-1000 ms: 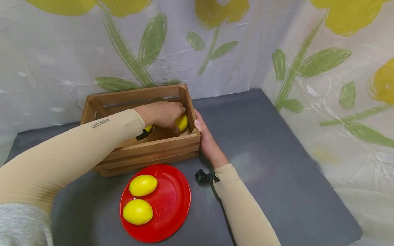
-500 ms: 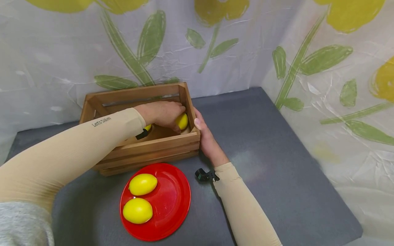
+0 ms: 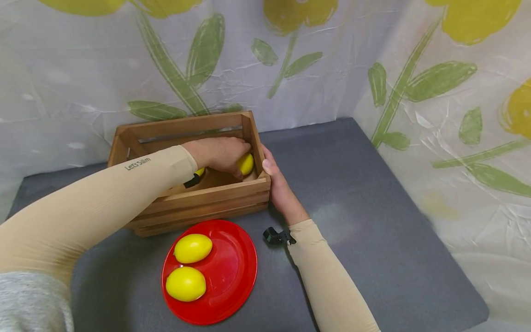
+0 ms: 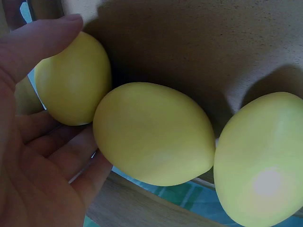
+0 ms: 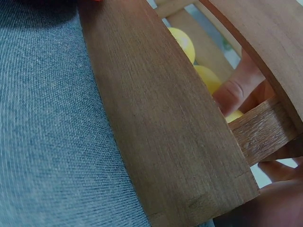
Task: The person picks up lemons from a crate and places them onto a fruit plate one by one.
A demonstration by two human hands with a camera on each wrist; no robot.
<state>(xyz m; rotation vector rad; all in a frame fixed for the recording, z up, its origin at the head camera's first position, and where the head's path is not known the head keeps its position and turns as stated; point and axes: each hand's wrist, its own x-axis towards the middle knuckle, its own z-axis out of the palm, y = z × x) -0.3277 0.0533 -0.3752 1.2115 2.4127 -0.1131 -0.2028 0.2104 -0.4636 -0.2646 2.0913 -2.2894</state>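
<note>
Grey cloth covers the table point(image 3: 373, 221), and on it nothing has shifted since a second ago: both hands, the crate and the plate sit where they did. The wooden crate point(image 3: 207, 203) stands behind the plate, its right end wall against the palm of the right hand point(image 3: 279, 186), which presses flat on the outside with the thumb up at the rim; the other fingers lie behind the wall and their bend cannot be told from the head view. The red plate point(image 3: 236, 272) lies in front of the crate, near the right forearm, and carries two lemons point(image 3: 192, 248) side by side, well apart from either hand. Inside the crate, at its right end, the left hand point(image 3: 220, 154) curls over a lemon point(image 3: 246, 164), as before. From the left wrist, the fingers point(image 4: 52, 156) are loosely bent under that lemon and the thumb rests on top of it. A second lemon touches the fingertips, and a third lies just beyond that one.
</note>
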